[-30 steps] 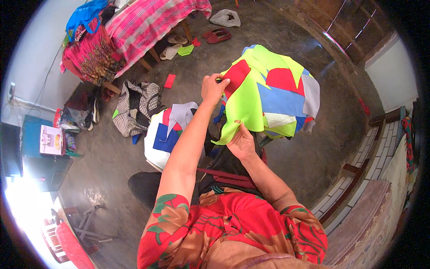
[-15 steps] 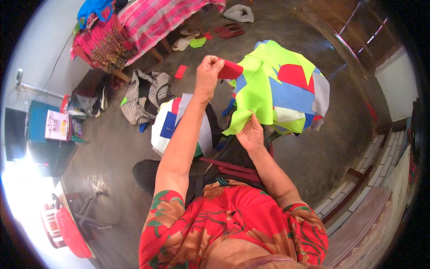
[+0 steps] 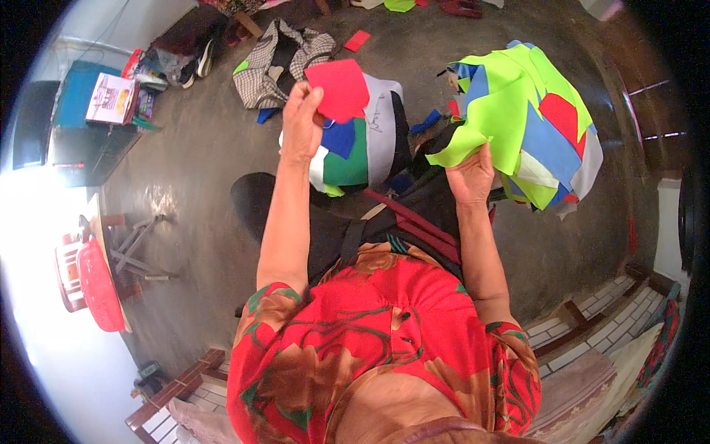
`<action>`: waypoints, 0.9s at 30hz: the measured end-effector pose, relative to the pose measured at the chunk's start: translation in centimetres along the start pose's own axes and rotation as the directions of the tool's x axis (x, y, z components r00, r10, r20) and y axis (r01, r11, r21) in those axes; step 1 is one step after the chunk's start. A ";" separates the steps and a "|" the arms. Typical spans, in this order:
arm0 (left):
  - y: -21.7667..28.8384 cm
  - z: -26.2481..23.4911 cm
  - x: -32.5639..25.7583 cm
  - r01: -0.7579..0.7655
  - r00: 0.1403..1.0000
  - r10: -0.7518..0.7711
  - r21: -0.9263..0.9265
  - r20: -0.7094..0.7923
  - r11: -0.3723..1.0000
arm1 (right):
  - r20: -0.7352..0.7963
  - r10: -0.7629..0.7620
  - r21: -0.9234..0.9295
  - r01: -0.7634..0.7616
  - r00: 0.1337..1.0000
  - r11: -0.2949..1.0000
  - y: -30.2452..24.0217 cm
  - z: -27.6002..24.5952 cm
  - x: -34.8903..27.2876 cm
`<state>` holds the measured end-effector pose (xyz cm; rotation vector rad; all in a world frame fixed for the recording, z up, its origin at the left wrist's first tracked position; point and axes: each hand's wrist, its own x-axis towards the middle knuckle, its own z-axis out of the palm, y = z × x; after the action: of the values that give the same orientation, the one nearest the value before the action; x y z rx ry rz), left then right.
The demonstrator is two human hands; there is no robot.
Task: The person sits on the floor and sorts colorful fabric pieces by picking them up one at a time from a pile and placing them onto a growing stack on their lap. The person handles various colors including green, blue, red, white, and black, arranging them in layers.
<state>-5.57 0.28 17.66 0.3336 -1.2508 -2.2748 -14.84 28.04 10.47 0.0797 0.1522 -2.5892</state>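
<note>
Pinched in my left hand (image 3: 302,122) is a red fabric scrap (image 3: 339,89), held up above a smaller pile of white, grey, green and blue scraps (image 3: 346,159). My right hand (image 3: 472,174) grips the corner of a lime-green fabric piece (image 3: 497,122). That piece drapes from a large heap on the right, where blue fabric (image 3: 551,152), a red scrap (image 3: 560,117) and grey and white pieces also show. What lies beneath the heap is hidden.
A checked cloth (image 3: 270,70) and a small red scrap (image 3: 357,40) lie on the floor ahead. At left stand a teal cabinet (image 3: 81,103) and a red basin (image 3: 100,285). Shoes (image 3: 205,59) rest by the wall. A bricked ledge (image 3: 592,325) is at lower right.
My left hand has moved left and down, turning the red scrap flat toward me. My right hand still grips the lime-green corner. The whole view has shifted, showing less of the far side.
</note>
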 end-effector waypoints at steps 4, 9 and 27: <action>-8.4 -9.0 -4.0 0.180 0.944 -0.161 0.041 -0.286 0.983 | 0.005 0.032 -0.062 -0.031 0.999 0.998 0.0 -0.9 0.2; -13.3 -11.9 -6.9 0.496 0.797 -0.320 0.250 -0.513 0.832 | -0.017 0.028 -0.118 -0.030 0.999 0.993 0.0 -1.0 0.4; -5.2 -3.1 -1.0 0.060 0.998 -0.055 0.110 -0.042 0.992 | 0.048 0.045 -0.141 -0.038 0.998 0.989 0.2 -0.6 0.3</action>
<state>-5.00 0.92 11.53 0.4577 -1.3673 -2.2402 -14.95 27.76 9.88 -0.0340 0.3092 -2.5289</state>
